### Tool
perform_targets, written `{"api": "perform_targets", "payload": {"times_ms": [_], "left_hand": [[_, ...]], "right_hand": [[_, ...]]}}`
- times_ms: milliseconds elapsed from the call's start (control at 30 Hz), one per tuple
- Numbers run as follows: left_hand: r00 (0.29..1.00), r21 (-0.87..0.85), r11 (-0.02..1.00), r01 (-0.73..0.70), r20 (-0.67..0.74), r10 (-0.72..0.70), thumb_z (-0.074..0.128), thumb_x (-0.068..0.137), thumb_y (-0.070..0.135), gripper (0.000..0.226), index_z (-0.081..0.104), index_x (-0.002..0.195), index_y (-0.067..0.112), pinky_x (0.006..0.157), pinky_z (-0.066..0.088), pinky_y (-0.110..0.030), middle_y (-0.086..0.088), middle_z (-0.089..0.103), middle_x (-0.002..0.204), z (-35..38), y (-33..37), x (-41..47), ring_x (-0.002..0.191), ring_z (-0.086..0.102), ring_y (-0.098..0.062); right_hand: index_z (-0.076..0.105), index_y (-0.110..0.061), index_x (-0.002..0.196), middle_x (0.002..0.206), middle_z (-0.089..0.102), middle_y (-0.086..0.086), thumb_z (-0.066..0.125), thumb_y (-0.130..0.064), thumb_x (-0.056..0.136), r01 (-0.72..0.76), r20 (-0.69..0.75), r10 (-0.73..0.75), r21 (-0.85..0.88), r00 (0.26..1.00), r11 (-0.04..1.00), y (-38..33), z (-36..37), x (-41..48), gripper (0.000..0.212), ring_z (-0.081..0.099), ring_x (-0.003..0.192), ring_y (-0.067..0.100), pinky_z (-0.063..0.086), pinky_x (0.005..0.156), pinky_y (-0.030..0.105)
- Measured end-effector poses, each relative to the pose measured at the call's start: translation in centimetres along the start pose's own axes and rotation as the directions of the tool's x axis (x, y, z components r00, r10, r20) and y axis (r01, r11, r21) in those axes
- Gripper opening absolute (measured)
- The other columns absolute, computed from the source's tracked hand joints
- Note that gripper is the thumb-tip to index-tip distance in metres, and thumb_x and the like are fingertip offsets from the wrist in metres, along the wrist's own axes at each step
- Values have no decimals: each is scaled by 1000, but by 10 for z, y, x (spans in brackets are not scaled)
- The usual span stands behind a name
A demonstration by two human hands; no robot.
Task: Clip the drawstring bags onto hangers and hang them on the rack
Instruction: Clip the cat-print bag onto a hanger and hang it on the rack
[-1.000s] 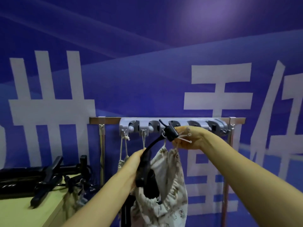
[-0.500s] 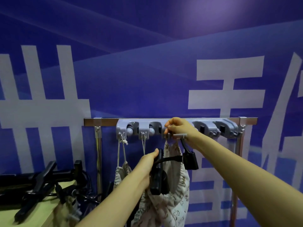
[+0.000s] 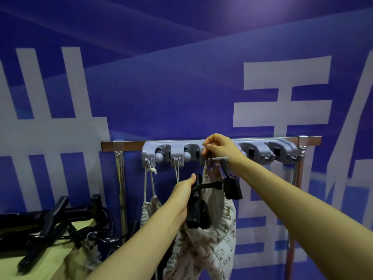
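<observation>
Drawstring bag [image 3: 210, 245], pale fabric with a small printed pattern, hangs below the middle of the grey rack [image 3: 260, 147], gathered at its upper edge and clamped to a black hanger [image 3: 210, 185]. The hanger carries two black clips: the left clip [image 3: 196, 211] lies against the bag's gathered edge, and the right clip [image 3: 232, 187] hangs at the bag's upper right. The person's left hand [image 3: 181, 197] is closed around the left clip, thumb pointing upward along it. The right hand [image 3: 220, 148] is raised to the rack, fingers pinched together at the top of the hanger near a hook in the rack's middle section; what exactly the fingertips grip cannot be told, since the hand covers that point. The rack is fixed to a horizontal metal bar [image 3: 129, 145] carried on two upright poles in front of a blue wall with large white characters. A second bag [image 3: 150, 209] hangs by its cords from the rack's leftmost hook, and another cord [image 3: 177, 172] hangs from the next hook. At lower left, spare black hangers [image 3: 50, 219] lie piled on a pale yellow-green table [image 3: 58, 263].
</observation>
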State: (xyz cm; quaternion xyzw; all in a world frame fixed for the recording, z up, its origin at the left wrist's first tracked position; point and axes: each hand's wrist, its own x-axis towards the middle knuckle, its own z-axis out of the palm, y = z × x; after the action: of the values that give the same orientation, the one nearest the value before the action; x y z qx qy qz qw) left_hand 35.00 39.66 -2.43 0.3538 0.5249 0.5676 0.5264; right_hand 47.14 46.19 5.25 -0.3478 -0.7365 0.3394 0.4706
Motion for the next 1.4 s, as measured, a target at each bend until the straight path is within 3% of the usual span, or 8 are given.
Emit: {"api": "perform_targets", "payload": {"times_ms": [133, 467, 700, 800, 933, 1000, 1200, 1400], "left_hand": [[1000, 41, 999, -4, -6, 5, 49, 94, 40, 38, 70, 97, 9, 60, 51, -29, -11, 68, 82, 2, -8, 0, 73, 64, -25], [999, 87, 996, 35, -1, -35, 48, 95, 36, 37, 70, 98, 6, 59, 52, -28, -11, 67, 81, 2, -23, -1, 70, 63, -25], [996, 218, 974, 62, -82, -45, 49, 95, 33, 33, 65, 94, 4, 81, 49, -34, -15, 66, 93, -1, -24, -8, 89, 62, -30], [993, 245, 968, 61, -114, -33, 47, 95, 35, 45, 55, 121, 0, 82, 41, -28, -16, 65, 111, -4, -9, -20, 108, 59, -31], [995, 207, 978, 36, -95, -17, 40, 98, 32, 32, 49, 74, 13, 52, 31, -23, -2, 52, 72, -19, 17, -44, 54, 49, -11], [996, 190, 982, -4, -85, 21, 39, 98, 25, 33, 45, 68, 15, 46, 31, -18, 1, 47, 67, -32, 28, -64, 44, 43, -5], [955, 299, 949, -98, -242, 174, 46, 92, 10, 13, 58, 87, 14, 50, 39, -19, -1, 58, 73, -119, 48, -135, 60, 55, -10], [839, 299, 952, -62, -500, 212, 47, 93, 11, 22, 53, 72, 15, 57, 38, -21, 0, 57, 72, -239, 44, -227, 63, 55, -10]], "right_hand": [[53, -10, 78, 52, 61, 1, 37, 9, 91, -51, -64, 56, 88, 996, 995, 7, 2, -2, 28, 58, 46, 10, 46, 44, 15], [53, -15, 79, 70, 56, 5, 39, 5, 92, -60, -204, 94, 168, 975, 984, 31, 13, -27, 27, 55, 57, 14, 50, 58, 24], [57, -15, 85, 76, 63, -3, 45, 1, 90, 113, -214, -131, -96, 968, 989, 6, 4, -48, 21, 62, 76, 14, 51, 73, 25], [59, -11, 87, 72, 64, 2, 44, 3, 89, 169, -115, -181, -103, 977, 980, -29, 4, -54, 21, 63, 73, 18, 53, 72, 34], [59, -5, 89, 68, 63, 7, 48, -1, 91, 155, 189, -127, -145, 974, 977, -64, 32, -60, 12, 60, 65, 18, 50, 65, 29], [59, -6, 85, 67, 63, 5, 50, -7, 94, 170, 318, -108, -176, 942, 970, -78, 56, -67, 13, 58, 59, 10, 48, 59, 20], [60, -11, 76, 68, 62, 6, 50, -11, 95, 211, 423, -165, -62, 891, 976, -113, 139, -93, 21, 55, 59, 12, 47, 56, 18], [63, -7, 88, 77, 65, 9, 52, -17, 95, 220, 569, -168, -23, 805, 975, -139, 242, -143, 17, 59, 64, 12, 49, 61, 21]]}}
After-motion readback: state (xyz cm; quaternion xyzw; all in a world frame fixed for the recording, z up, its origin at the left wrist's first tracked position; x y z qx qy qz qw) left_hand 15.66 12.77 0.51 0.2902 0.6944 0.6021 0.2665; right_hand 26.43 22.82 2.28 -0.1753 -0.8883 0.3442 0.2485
